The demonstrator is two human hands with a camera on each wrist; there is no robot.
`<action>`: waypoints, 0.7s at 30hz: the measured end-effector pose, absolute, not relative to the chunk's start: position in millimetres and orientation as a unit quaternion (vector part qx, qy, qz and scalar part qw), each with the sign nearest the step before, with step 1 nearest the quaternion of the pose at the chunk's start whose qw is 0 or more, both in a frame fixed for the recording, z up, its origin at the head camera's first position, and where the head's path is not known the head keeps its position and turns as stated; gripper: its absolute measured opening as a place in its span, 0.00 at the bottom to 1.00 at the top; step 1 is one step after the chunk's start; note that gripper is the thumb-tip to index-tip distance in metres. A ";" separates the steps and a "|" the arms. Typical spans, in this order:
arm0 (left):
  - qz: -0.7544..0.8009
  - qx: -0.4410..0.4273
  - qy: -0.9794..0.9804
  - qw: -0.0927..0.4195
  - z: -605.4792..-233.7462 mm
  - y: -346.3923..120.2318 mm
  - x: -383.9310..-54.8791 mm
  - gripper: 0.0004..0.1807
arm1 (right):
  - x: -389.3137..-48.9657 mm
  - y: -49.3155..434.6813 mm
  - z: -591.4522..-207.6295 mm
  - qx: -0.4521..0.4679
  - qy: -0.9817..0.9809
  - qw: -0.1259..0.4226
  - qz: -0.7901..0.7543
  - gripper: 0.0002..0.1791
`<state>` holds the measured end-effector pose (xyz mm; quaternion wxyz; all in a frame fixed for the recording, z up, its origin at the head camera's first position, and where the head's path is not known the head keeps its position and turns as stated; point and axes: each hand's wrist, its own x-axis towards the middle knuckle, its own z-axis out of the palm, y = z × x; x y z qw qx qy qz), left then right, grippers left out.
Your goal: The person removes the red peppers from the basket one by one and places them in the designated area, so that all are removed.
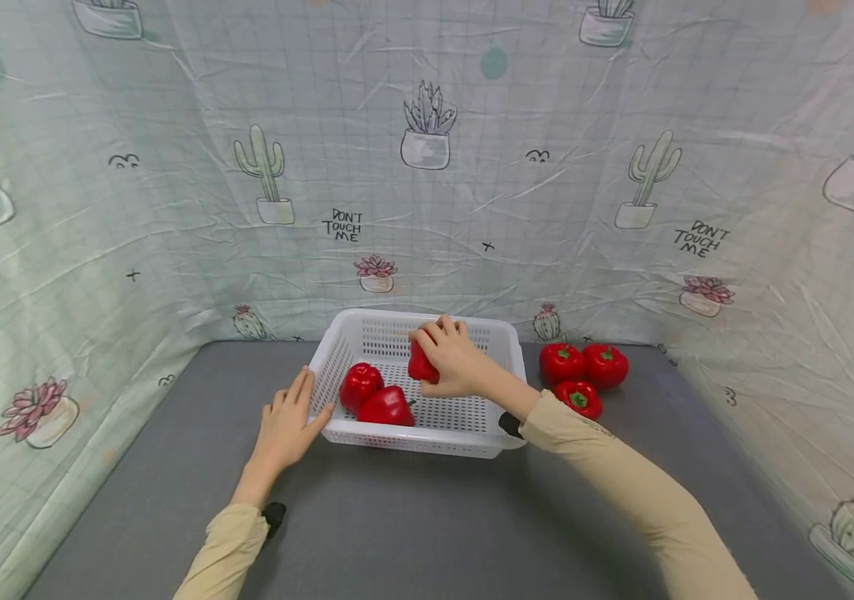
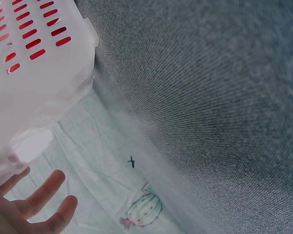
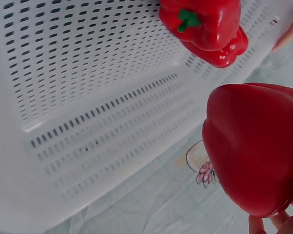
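Observation:
My right hand (image 1: 458,362) grips a red bell pepper (image 1: 422,363) over the middle of a white slotted basket (image 1: 427,444). In the right wrist view the held pepper (image 3: 254,148) fills the right side, with fingertips (image 3: 256,225) at its lower edge. Two more red bell peppers (image 1: 386,407) lie in the basket's left part, touching each other; a green stem (image 3: 188,19) shows on one. At the basket's left rim my left hand (image 1: 286,427) rests with its fingers extended. The left wrist view has its fingers (image 2: 44,192) spread beside the basket wall (image 2: 44,87).
Right of the basket, three red bell peppers (image 1: 578,400) sit in a cluster on the grey table (image 1: 427,525). A cloth (image 1: 486,208) printed with potted cacti hangs behind the table and along both sides.

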<state>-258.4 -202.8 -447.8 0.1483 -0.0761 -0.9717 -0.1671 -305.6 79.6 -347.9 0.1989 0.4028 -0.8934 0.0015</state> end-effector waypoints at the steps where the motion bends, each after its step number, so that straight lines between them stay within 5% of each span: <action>1: -0.168 -0.076 -0.972 0.149 -447.8 -203.2 -258.2 0.39 | -303.6 82.0 -347.4 0.402 -0.893 0.202 0.006 0.31; 21: -0.171 -0.079 -0.969 0.157 -447.5 -202.2 -257.8 0.39 | -275.6 150.4 -352.3 0.323 -0.910 0.247 0.080 0.35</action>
